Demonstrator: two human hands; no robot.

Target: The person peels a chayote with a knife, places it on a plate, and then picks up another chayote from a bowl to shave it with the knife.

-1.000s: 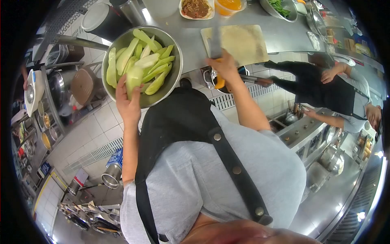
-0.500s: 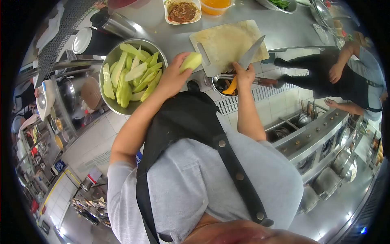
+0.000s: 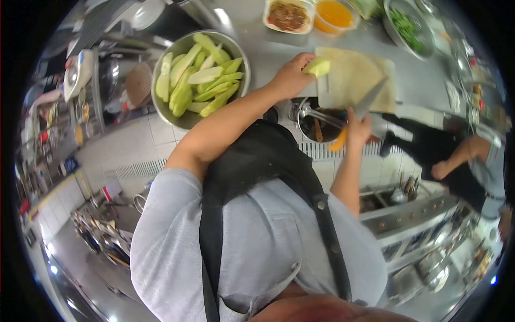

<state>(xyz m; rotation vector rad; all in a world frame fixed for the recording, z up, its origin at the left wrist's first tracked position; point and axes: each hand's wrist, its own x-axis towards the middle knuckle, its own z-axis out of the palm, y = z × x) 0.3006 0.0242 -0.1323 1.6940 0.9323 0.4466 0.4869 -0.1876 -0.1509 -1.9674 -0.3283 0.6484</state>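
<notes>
My left hand point(image 3: 294, 76) is closed around a peeled, pale green vegetable point(image 3: 317, 66), whose far end overlaps the left edge of the cutting board point(image 3: 351, 67). In my right hand point(image 3: 358, 129) is a kitchen knife point(image 3: 370, 100) with a yellow handle. Its blade points up and to the right, across the board's near right part. Left of my left forearm stands a large metal bowl point(image 3: 248, 67), filled with long peeled pieces point(image 3: 185, 88) of similar green vegetable.
On the steel counter point(image 3: 268, 53) are a dish of brown sauce point(image 3: 288, 16), a tub of orange liquid point(image 3: 333, 16) and a bowl of chopped greens point(image 3: 405, 29). Below the board sits a pot point(image 3: 311, 126) with utensils. Another person point(image 3: 466, 166) stands at right, near a stove point(image 3: 407, 212).
The view has shifted, so counter items appear farther right. My left hand has brought the vegetable closer, over the board's left edge. My right hand keeps the knife.
</notes>
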